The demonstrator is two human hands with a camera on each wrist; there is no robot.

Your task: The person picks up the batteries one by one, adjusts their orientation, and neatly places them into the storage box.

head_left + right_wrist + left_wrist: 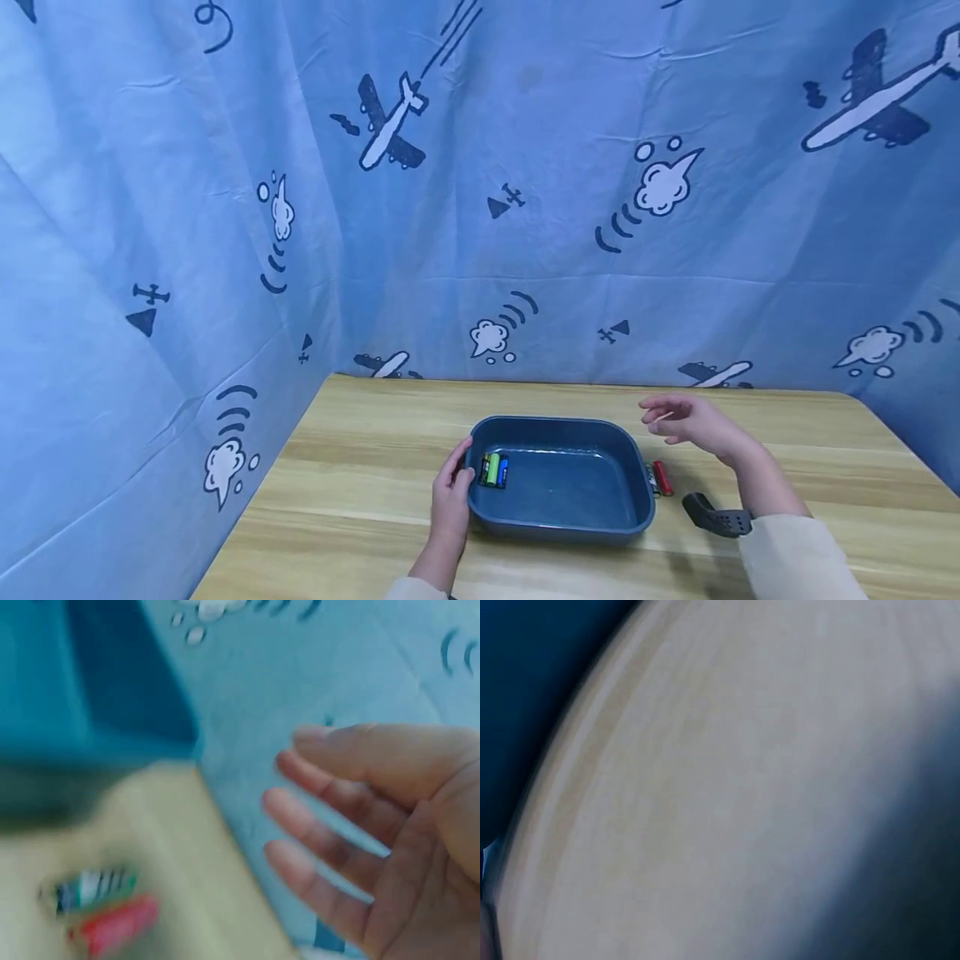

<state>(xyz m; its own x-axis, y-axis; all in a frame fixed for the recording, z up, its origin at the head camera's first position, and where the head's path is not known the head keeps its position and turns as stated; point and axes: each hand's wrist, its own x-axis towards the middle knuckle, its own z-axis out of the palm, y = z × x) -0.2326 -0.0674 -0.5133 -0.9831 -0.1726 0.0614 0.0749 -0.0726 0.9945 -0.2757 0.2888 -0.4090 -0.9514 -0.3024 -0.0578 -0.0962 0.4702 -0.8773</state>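
A dark blue plastic bin [558, 528] sits on the wooden table. My left hand [452, 492] holds its left end, fingers along the outside and thumb at the rim. Inside, against that end, several batteries [493, 470] in green, blue and black lie side by side. My right hand [697, 427] is raised beyond the bin's right end, fingers spread and slightly bent, with nothing in it. Below it on the table, beside the bin's right wall, lie a red battery [663, 478] and a green, white and black battery [94, 888].
The wooden table [360, 467] meets a blue curtain [525, 250] with a plane pattern at its back and left sides. A black wrist camera mount [716, 517] hangs from my right wrist, low over the table.
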